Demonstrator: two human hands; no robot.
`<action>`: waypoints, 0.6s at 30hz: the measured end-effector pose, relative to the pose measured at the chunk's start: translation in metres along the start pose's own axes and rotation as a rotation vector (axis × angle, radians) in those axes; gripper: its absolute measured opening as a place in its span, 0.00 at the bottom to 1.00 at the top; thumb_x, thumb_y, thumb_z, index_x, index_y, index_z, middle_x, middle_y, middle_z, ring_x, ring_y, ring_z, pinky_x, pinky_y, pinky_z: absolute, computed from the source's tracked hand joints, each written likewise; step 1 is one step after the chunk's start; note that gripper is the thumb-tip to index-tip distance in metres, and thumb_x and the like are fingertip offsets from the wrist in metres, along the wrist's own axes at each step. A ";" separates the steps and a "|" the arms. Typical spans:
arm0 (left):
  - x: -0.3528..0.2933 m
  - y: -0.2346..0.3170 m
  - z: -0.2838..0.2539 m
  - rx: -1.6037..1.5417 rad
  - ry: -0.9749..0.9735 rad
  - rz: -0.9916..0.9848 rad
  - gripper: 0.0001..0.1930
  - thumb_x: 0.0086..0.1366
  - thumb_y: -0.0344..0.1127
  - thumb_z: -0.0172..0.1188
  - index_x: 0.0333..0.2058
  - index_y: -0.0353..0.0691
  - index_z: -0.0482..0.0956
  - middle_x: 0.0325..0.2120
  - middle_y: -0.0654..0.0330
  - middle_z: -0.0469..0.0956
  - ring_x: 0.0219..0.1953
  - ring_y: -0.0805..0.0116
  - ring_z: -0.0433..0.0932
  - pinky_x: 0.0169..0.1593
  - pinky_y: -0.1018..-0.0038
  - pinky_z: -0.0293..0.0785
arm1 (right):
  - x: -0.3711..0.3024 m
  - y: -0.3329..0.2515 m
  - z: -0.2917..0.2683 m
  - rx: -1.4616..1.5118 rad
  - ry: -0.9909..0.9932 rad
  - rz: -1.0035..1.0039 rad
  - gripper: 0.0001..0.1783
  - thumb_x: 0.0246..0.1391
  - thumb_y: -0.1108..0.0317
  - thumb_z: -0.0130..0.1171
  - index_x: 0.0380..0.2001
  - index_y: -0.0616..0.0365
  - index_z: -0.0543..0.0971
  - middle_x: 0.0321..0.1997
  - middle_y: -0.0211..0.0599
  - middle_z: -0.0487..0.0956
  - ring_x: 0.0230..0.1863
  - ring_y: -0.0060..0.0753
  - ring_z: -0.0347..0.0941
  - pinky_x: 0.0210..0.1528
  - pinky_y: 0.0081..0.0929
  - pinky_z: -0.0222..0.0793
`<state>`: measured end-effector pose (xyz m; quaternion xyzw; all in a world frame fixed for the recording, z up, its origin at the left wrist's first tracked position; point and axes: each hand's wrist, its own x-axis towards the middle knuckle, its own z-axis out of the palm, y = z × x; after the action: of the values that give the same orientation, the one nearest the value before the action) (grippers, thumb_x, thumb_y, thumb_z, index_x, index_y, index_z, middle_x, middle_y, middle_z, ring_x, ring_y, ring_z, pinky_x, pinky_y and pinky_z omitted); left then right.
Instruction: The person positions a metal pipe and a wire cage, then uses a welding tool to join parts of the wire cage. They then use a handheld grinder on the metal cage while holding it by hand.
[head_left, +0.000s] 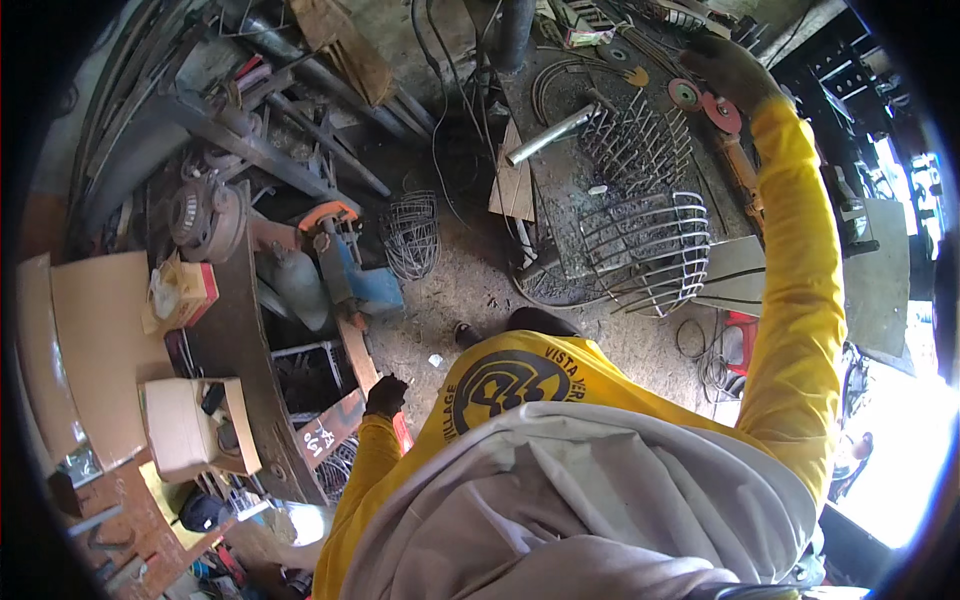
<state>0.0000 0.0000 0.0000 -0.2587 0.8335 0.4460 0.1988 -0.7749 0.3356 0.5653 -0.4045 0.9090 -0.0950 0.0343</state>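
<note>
My right hand (728,72), in a dark glove, stretches over the far right of the workbench (560,215), its fingers extended and apparently holding nothing. Just below it lie a red disc (721,113) and a disc with a green centre (685,94). An orange tool, seemingly an angle grinder (740,168), lies beside my right forearm. Nearer on the bench sits a curved rack of metal bars (690,250), with a grid of metal rods (640,150) beyond it. My left hand (386,396), also dark-gloved, hangs low by my left side; its fingers are too dark to make out.
A metal tube (555,133) lies across the bench. Left stand a blue and orange machine (365,285), a wire basket (410,235) on the floor, and a side table with an open cardboard box (180,430). Cables hang near the bench's left edge. Long metal stock leans far left.
</note>
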 end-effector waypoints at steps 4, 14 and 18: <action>0.008 0.038 -0.073 0.295 -0.179 0.015 0.12 0.51 0.35 0.65 0.36 0.43 0.83 0.30 0.52 0.81 0.37 0.51 0.80 0.42 0.55 0.76 | 0.032 -0.038 0.011 -0.213 -0.175 0.090 0.26 0.61 0.51 0.55 0.56 0.54 0.79 0.49 0.48 0.83 0.48 0.39 0.81 0.52 0.37 0.74; 0.145 0.143 -0.174 0.023 0.058 -0.142 0.11 0.54 0.37 0.62 0.35 0.42 0.83 0.29 0.52 0.81 0.37 0.51 0.80 0.41 0.55 0.76 | 0.256 0.060 0.138 -0.500 -0.229 0.103 0.14 0.60 0.65 0.54 0.46 0.51 0.84 0.48 0.39 0.83 0.49 0.37 0.80 0.50 0.32 0.76; 0.189 0.177 -0.221 0.078 0.036 -0.145 0.11 0.54 0.37 0.62 0.35 0.42 0.83 0.29 0.52 0.81 0.37 0.51 0.80 0.41 0.55 0.76 | 0.311 0.101 0.174 -0.293 -0.172 0.385 0.18 0.57 0.58 0.58 0.47 0.54 0.84 0.52 0.45 0.82 0.54 0.43 0.80 0.56 0.41 0.74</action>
<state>-0.2783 -0.1521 0.1228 -0.3184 0.8327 0.3929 0.2256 -1.0326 0.1455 0.3791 -0.2315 0.9670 0.0806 0.0702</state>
